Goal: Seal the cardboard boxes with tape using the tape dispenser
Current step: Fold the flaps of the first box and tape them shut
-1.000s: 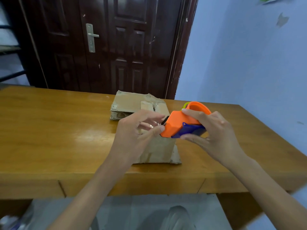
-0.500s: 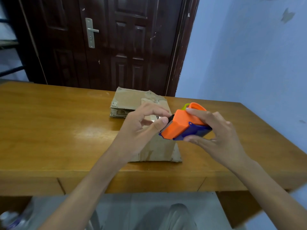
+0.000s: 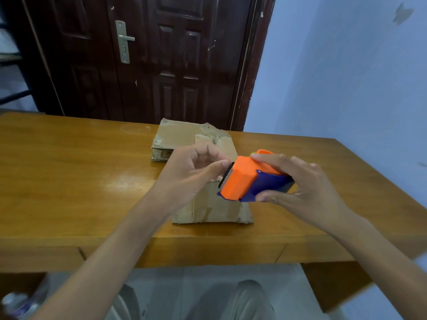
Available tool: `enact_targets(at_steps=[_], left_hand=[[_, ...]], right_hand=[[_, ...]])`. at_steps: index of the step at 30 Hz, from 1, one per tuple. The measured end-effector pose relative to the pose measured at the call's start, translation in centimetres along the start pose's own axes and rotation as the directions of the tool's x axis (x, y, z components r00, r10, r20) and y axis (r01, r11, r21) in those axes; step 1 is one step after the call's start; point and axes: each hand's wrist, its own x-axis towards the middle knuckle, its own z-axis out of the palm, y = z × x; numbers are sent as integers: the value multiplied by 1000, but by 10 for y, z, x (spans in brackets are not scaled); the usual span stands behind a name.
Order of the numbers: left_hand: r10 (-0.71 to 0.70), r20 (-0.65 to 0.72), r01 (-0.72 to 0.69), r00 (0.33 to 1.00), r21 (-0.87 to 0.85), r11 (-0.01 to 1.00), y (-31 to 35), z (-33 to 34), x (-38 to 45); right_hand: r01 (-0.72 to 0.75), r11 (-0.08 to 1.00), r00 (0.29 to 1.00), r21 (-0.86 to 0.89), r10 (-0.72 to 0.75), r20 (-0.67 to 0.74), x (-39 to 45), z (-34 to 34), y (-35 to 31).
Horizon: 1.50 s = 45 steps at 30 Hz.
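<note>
Barely begun, by my reading: the right hand (image 3: pixel 305 190) grips the tape dispenser (image 3: pixel 249 181) above the desk (image 3: pixel 69 181), while the left hand (image 3: pixel 191 174) has thumb and fingers (image 3: pixel 218 165) pinching at its front edge, probably for the tape end. Beneath lies the near cardboard box (image 3: pixel 215 206), unsealed; the far box (image 3: pixel 178 137) waits too.

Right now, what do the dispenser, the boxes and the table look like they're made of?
Tape dispenser: smooth moulded plastic, orange and blue, matte. Cardboard boxes: brown corrugated card, edges frayed, some glossy patches, probably old tape. Table: wood or veneer, grain visible, varnished, reflecting light.
</note>
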Motion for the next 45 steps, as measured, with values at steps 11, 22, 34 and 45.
enact_targets(at_steps=[11, 22, 34, 45], left_hand=[[-178, -380, 226, 908, 86, 970, 5, 4, 12], [-331, -456, 314, 826, -114, 942, 1, -15, -16], [-463, -436, 394, 771, -244, 886, -12, -7, -27], [-491, -418, 352, 764, -368, 861, -5, -6, -23]], right_hand=[[-200, 965, 960, 170, 158, 229, 52, -30, -2], [-367, 918, 872, 150, 282, 401, 52, -55, 20], [-421, 891, 834, 170, 307, 458, 42, -56, 20], [-429, 872, 853, 238, 303, 425, 46, -60, 20]])
